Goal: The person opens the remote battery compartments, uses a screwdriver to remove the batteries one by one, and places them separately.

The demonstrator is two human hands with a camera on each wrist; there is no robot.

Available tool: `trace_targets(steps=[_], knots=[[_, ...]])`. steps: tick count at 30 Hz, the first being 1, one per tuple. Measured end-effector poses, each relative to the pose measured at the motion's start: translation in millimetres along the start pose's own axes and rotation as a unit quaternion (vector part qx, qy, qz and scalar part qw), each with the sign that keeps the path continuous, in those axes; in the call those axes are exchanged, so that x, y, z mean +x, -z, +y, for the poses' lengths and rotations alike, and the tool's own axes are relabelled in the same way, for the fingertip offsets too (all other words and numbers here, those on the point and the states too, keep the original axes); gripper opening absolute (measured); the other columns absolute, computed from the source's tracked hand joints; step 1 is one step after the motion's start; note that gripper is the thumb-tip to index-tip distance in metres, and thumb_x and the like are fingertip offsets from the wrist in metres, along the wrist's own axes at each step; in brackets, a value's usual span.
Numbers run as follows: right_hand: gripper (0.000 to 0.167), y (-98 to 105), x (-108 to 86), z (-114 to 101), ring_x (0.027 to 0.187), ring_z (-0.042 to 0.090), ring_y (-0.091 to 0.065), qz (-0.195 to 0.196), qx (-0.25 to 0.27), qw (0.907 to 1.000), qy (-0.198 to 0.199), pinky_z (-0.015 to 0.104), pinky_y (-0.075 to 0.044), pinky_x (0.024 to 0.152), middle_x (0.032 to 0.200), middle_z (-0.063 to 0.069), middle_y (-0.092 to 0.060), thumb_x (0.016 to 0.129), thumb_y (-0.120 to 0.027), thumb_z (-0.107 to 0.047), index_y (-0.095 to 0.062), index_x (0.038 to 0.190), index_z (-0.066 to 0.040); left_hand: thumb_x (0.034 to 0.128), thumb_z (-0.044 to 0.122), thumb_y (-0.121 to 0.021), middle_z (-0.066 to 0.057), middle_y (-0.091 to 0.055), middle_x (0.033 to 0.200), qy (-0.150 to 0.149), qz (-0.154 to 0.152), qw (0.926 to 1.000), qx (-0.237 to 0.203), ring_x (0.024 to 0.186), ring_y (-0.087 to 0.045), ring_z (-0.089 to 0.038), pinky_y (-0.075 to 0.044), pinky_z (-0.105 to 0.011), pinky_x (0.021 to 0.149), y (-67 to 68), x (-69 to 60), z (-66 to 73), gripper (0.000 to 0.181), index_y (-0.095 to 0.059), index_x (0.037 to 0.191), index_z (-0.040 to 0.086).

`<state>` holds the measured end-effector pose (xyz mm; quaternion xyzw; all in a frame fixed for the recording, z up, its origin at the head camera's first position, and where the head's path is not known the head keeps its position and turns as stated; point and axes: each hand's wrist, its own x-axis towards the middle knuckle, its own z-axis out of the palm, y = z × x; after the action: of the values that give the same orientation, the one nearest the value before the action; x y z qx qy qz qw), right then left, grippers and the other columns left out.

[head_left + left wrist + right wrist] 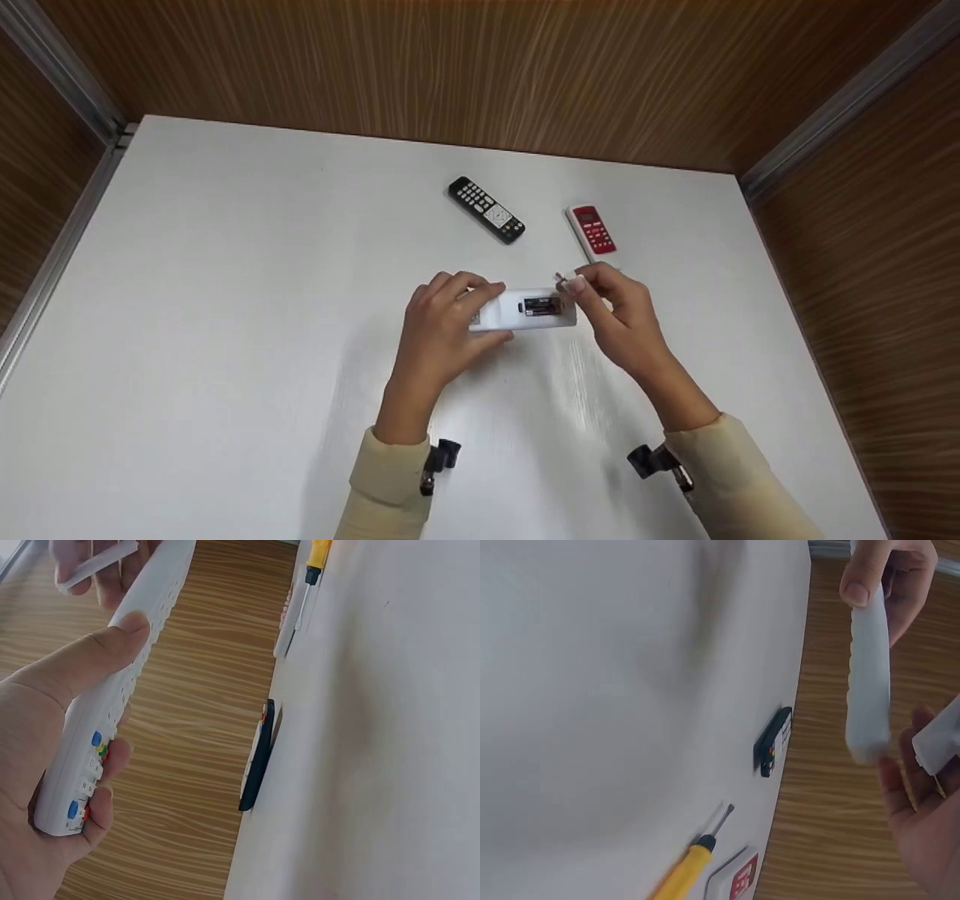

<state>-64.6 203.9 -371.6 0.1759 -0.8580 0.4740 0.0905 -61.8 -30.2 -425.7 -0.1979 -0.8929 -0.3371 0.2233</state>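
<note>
My left hand (442,322) grips a white remote control (510,319) by one end, thumb and fingers on opposite edges. In the head view its back faces up, showing an uncovered compartment with black batteries (541,306). The left wrist view shows white and coloured buttons on the remote's other face. At its far end, my right hand (622,315) pinches a small white battery cover (936,741), held apart from the remote. A yellow-handled screwdriver (690,866) lies on the table below the right hand, mostly hidden in the head view.
A black remote (487,210) lies farther back on the white table (225,300). To its right lies a red and white remote (592,229), partly behind the right hand. Wood-grain panels (450,75) stand around the table's back and sides.
</note>
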Motion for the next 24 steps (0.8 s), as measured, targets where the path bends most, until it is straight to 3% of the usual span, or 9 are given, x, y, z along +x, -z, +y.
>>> trace_targets(steps=[2, 5, 11, 13, 16, 21, 24], knots=[[0.014, 6, -3.8, 0, 0.079, 0.019, -0.060, 0.032, 0.002, 0.9995, -0.006, 0.022, -0.050, 0.072, 0.089, 0.014, -0.067, 0.101, -0.053, -0.003, -0.066, 0.100, 0.005, 0.0655, 0.043, -0.090, 0.006, -0.069, 0.107, 0.004, -0.003, 1.0000, -0.007, 0.095, -0.062, -0.016, -0.050, -0.036, 0.080, -0.4, -0.9, 0.4, 0.057, -0.075, 0.116, 0.023], [0.017, 17, -10.6, 8, 0.073, 0.022, -0.056, 0.060, 0.016, 0.9969, -0.049, 0.020, -0.051, 0.061, 0.085, 0.018, -0.061, 0.102, -0.051, -0.004, -0.062, 0.105, 0.008, 0.0659, 0.043, -0.090, 0.005, -0.069, 0.107, 0.006, -0.004, 0.9999, -0.014, 0.096, -0.062, -0.017, -0.050, -0.036, 0.080, -1.2, -2.2, 0.4, 0.057, -0.075, 0.117, 0.022], [0.026, 48, -27.6, 60, 0.086, 0.025, -0.061, 0.072, 0.044, 0.9796, -0.182, 0.024, -0.058, 0.072, 0.102, 0.016, -0.062, 0.103, -0.055, -0.020, -0.061, 0.119, -0.001, 0.0656, 0.041, -0.091, 0.004, -0.070, 0.107, 0.010, -0.003, 0.9998, -0.017, 0.096, -0.062, -0.018, -0.050, -0.037, 0.079, -1.0, -3.9, -0.9, 0.057, -0.075, 0.116, 0.021], [0.029, 58, -34.5, 76, 0.089, 0.025, -0.063, 0.074, 0.017, 0.9755, -0.206, 0.024, -0.058, 0.075, 0.107, 0.019, -0.063, 0.101, -0.057, -0.019, -0.060, 0.124, -0.001, 0.0656, 0.041, -0.092, 0.003, -0.070, 0.107, 0.012, -0.004, 0.9997, -0.021, 0.096, -0.062, -0.018, -0.050, -0.037, 0.080, -0.7, -3.8, -0.3, 0.057, -0.075, 0.116, 0.020], [0.033, 72, -45.6, 95, 0.085, 0.022, -0.067, 0.077, -0.066, 0.9699, -0.221, 0.021, -0.057, 0.071, 0.105, 0.019, -0.065, 0.098, -0.062, -0.019, -0.063, 0.125, 0.001, 0.0664, 0.040, -0.091, 0.003, -0.069, 0.108, 0.011, -0.008, 0.9996, -0.026, 0.097, -0.062, -0.019, -0.050, -0.038, 0.081, -0.5, -2.8, 1.4, 0.057, -0.075, 0.117, 0.020], [0.035, 91, -62.4, 117, 0.076, 0.015, -0.070, 0.078, -0.186, 0.9512, -0.233, 0.017, -0.052, 0.060, 0.099, 0.014, -0.071, 0.094, -0.069, -0.024, -0.069, 0.121, -0.003, 0.0668, 0.041, -0.091, 0.004, -0.069, 0.108, 0.011, -0.013, 0.9996, -0.023, 0.098, -0.062, -0.018, -0.050, -0.037, 0.081, -0.7, -1.6, 3.0, 0.057, -0.074, 0.117, 0.020], [0.032, 99, -68.5, 126, 0.081, 0.019, -0.069, 0.086, -0.230, 0.9412, -0.232, 0.017, -0.050, 0.063, 0.098, 0.013, -0.072, 0.093, -0.071, -0.025, -0.070, 0.118, -0.005, 0.0663, 0.041, -0.091, 0.004, -0.069, 0.109, 0.012, -0.016, 0.9995, -0.024, 0.099, -0.062, -0.018, -0.050, -0.038, 0.080, -0.8, -0.8, 3.2, 0.058, -0.074, 0.117, 0.020]])
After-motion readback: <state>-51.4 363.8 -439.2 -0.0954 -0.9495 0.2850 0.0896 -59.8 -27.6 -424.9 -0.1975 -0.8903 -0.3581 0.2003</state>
